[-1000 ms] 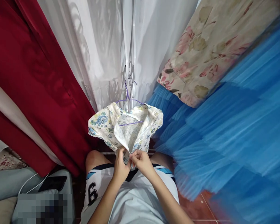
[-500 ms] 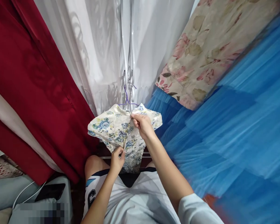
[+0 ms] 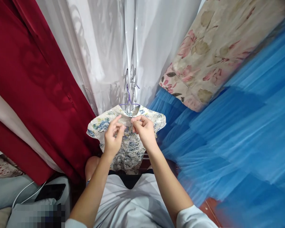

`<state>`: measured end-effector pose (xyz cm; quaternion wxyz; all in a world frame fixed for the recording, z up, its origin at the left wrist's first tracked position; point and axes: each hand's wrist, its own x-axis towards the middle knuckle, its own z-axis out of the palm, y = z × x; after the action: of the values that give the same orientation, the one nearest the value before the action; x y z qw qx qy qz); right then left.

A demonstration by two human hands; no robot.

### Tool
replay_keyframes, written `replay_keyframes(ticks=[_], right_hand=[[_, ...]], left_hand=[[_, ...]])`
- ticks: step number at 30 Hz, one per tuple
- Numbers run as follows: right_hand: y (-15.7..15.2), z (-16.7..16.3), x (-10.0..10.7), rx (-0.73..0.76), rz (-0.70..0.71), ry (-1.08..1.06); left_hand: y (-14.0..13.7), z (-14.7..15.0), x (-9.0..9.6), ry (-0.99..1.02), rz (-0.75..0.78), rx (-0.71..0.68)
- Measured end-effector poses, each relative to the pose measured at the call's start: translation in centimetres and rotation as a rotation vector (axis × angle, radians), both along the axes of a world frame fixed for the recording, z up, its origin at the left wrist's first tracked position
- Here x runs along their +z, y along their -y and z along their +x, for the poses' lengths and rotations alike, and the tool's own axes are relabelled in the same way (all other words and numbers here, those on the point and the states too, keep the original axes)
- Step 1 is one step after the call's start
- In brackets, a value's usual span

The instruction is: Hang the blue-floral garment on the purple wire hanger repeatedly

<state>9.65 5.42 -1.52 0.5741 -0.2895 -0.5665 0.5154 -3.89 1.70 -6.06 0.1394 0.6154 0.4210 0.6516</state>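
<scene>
A white dress with blue flowers [image 3: 130, 148] hangs in front of me on a purple wire hanger [image 3: 129, 98]. My right hand [image 3: 143, 128] pinches the dress at the middle of its neckline, thumb and fingers closed. Just left of it, my left hand [image 3: 114, 134] is raised before the dress front with its fingers apart and nothing in them. Its index finger points up toward the collar. The lower part of the dress falls toward my lap, partly behind my wrists.
White curtains [image 3: 97, 57] and a white metal stand [image 3: 134, 57] are behind the dress. A red curtain [image 3: 52, 85] hangs left, a flowered cloth [image 3: 194, 63] and blue tulle [image 3: 239, 136] right. A dark phone [image 3: 50, 192] lies on a grey cushioned seat at lower left, near a white cable.
My left hand has let go of the lower dress front and moved up near the neckline, its fingers spreading. My right hand stays pinched at the neckline.
</scene>
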Motion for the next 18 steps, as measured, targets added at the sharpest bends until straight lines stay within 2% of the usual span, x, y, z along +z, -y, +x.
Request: replay_keyframes(ticks=[2,3,5,8,11,15,18], right_hand=[[0.4,0.0,0.5,0.014,0.017,0.030],[0.5,0.0,0.6,0.029,0.018,0.036],[0.3,-0.2,0.5,0.066,0.011,0.021],[-0.7,-0.9,-0.7,0.077,-0.006,-0.025],[-1.5,-1.6,-2.5,0.056,-0.033,0.013],[-0.4,-1.5,-4.8,0.100,-0.069,0.118],[1.5,-1.1,-6.1,0.191,-0.093,0.191]], left_hand=[[-0.8,-0.1,3.8,-0.172,0.031,0.006],[-1.2,-0.1,5.0,-0.249,0.054,0.025],[-1.6,0.0,6.2,-0.351,0.103,0.079],[-1.5,0.3,6.2,-0.347,0.182,0.166],[-1.6,-0.4,5.8,-0.229,0.261,0.329],[-2.6,-5.1,4.8,0.003,0.285,0.630],[-3.7,-9.9,2.6,0.297,0.259,0.740]])
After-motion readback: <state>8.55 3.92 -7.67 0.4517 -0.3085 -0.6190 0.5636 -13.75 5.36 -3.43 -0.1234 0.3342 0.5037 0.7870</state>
